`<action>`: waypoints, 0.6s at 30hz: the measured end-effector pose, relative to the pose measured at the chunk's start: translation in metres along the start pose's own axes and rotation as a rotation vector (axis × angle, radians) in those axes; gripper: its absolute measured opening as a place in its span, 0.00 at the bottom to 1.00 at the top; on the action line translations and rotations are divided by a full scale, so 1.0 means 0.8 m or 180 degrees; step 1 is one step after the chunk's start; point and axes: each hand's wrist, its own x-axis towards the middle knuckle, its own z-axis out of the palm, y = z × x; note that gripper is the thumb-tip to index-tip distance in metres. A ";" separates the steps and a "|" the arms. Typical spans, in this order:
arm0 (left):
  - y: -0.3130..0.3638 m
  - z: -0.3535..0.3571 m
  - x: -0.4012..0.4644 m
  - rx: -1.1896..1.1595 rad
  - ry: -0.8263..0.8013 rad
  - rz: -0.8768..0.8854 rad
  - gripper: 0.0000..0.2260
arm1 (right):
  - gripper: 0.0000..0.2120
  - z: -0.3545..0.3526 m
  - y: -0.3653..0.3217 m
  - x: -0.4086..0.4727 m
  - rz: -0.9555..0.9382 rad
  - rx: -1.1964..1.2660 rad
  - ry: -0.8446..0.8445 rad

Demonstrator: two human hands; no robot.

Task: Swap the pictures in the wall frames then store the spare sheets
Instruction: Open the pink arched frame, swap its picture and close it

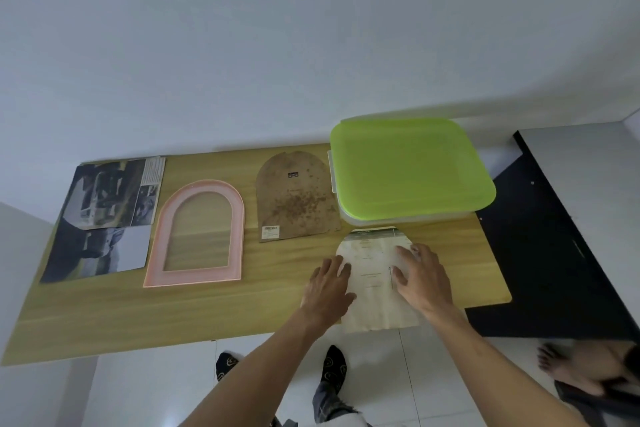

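Arched printed sheet [375, 274] on wooden table [242, 305] — left hand [329, 284] and right hand [424, 279] flat on its edges, fingers spread, gripping nothing. Nearby: pink arched frame [197, 236], brown backing board [294, 199], green-lidded box [410, 168].

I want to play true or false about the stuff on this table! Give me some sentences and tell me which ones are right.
1. Both hands rest on the arch-shaped paper sheet. True: the left hand and the right hand are pressed flat on it.
2. The pink arched frame has a picture inside. False: it is empty and the wooden table shows through.
3. The green lid is on the box. True.
4. The brown backing board lies left of the pink frame. False: it lies to the right, between the frame and the box.
5. The car photos are at the table's left end. True.
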 end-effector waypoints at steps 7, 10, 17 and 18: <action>0.002 0.005 0.006 0.0123 0.0065 0.0160 0.25 | 0.20 0.009 0.010 0.005 -0.0086 -0.0022 0.0075; 0.001 0.005 0.005 0.0016 0.0130 0.0144 0.25 | 0.20 0.013 0.011 0.007 -0.0112 -0.0037 0.0139; -0.023 -0.013 -0.010 -0.0456 0.0498 0.0150 0.23 | 0.20 0.014 -0.013 0.008 -0.0681 0.0159 0.0865; -0.031 -0.017 -0.014 -0.0506 0.0570 0.0104 0.23 | 0.19 0.013 -0.025 0.011 -0.0785 0.0202 0.0902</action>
